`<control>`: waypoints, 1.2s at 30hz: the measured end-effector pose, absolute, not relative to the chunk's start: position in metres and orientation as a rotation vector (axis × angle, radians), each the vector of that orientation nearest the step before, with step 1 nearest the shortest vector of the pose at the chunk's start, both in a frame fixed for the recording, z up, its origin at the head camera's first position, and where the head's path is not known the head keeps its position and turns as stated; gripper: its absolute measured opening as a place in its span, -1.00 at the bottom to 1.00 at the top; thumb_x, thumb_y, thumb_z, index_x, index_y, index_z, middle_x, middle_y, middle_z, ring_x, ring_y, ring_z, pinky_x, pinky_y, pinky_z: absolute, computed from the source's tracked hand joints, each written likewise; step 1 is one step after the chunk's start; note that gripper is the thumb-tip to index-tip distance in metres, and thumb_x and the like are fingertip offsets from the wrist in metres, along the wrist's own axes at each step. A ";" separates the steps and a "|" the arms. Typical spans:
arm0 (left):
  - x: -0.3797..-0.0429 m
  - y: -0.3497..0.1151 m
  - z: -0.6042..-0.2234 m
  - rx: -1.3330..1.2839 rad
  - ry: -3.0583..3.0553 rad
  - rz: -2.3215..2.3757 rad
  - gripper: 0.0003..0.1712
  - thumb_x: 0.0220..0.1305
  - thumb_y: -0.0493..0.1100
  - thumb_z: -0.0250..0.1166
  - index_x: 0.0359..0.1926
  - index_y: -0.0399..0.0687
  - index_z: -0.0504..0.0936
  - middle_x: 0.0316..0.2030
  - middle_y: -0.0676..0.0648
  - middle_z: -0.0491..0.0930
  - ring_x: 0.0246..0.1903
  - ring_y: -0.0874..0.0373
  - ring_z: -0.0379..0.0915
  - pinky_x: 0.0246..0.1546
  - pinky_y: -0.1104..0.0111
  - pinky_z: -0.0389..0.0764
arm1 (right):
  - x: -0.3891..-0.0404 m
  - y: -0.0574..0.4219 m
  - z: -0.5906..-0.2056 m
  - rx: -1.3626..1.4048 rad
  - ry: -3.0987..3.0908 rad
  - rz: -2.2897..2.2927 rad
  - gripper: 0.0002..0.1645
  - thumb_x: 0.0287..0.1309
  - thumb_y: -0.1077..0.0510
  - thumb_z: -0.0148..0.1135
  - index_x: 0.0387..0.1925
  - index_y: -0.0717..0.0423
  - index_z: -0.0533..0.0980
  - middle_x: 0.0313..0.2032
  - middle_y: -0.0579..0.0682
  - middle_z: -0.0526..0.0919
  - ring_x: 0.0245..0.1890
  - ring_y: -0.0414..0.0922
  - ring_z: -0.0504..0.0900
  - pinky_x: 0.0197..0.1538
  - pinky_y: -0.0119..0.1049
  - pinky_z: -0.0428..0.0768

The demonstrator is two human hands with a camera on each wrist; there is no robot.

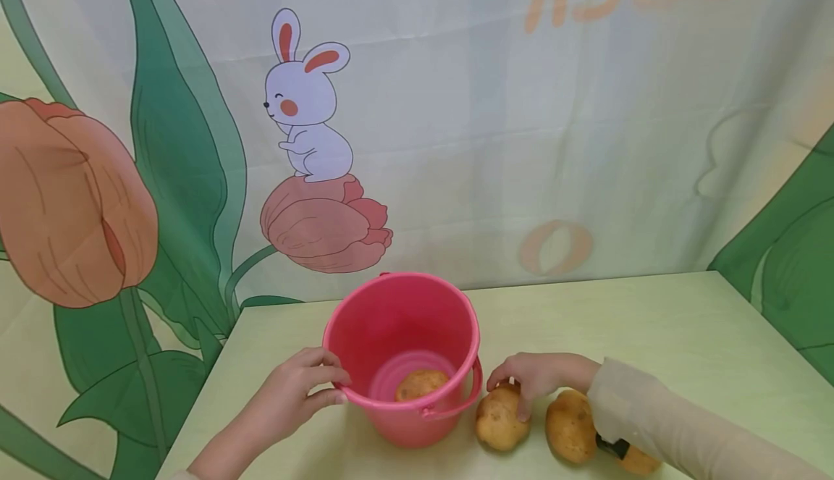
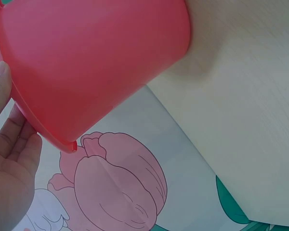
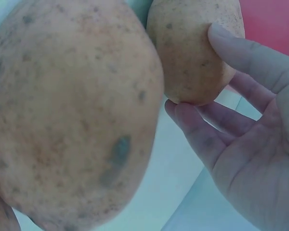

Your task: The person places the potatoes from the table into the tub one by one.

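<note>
Printed cloth [image 1: 456,140] is hung behind a pale table [image 1: 619,321]. At lower centre of the frame, the gripped potato [image 1: 502,426] is placed just right of the pink bucket [image 1: 407,422]; its long axis is set roughly up and down the frame. It is reached far more closely by the right hand [image 1: 537,377], and is pinched at its upper end, thumb on its right side, fingers at upper left. Whether it is lifted cannot be told. The bucket's left rim is pinched by the left hand [image 1: 309,386]. Inside, another potato [image 1: 422,384] is seen; two potatoes [image 1: 571,428] are spread toward lower right.
</note>
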State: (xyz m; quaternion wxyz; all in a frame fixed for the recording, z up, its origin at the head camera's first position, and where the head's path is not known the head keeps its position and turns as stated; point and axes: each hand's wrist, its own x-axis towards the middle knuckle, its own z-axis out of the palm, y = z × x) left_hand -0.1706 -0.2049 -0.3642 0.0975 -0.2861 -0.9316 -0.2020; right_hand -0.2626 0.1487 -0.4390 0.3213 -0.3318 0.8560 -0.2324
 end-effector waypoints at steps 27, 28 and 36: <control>-0.169 -0.203 -0.362 -0.825 -2.796 -0.607 -0.80 -0.16 -0.11 0.38 -0.38 0.18 0.65 -0.33 0.18 0.47 -0.25 0.26 0.35 -0.37 0.52 0.55 | -0.270 0.157 -0.391 -0.912 2.339 -0.561 -0.40 -0.36 0.28 0.44 -0.11 0.09 0.50 -0.12 -0.13 0.56 -0.19 -0.17 0.51 -0.12 -0.31 0.51; -0.169 -0.203 -0.362 -0.827 -2.793 -0.606 -0.80 -0.16 -0.11 0.38 -0.38 0.18 0.65 -0.34 0.18 0.47 -0.25 0.26 0.35 -0.37 0.53 0.55 | -0.271 0.158 -0.389 -0.912 2.345 -0.556 -0.40 -0.36 0.28 0.44 -0.11 0.09 0.50 -0.11 -0.13 0.56 -0.18 -0.17 0.50 -0.11 -0.30 0.51; -0.170 -0.203 -0.363 -0.828 -2.787 -0.607 -0.80 -0.15 -0.10 0.38 -0.38 0.19 0.65 -0.34 0.19 0.47 -0.25 0.26 0.35 -0.37 0.55 0.54 | -0.274 0.161 -0.375 -0.923 2.377 -0.532 -0.39 -0.35 0.25 0.46 -0.09 0.09 0.50 -0.12 -0.11 0.57 -0.18 -0.16 0.50 -0.10 -0.26 0.51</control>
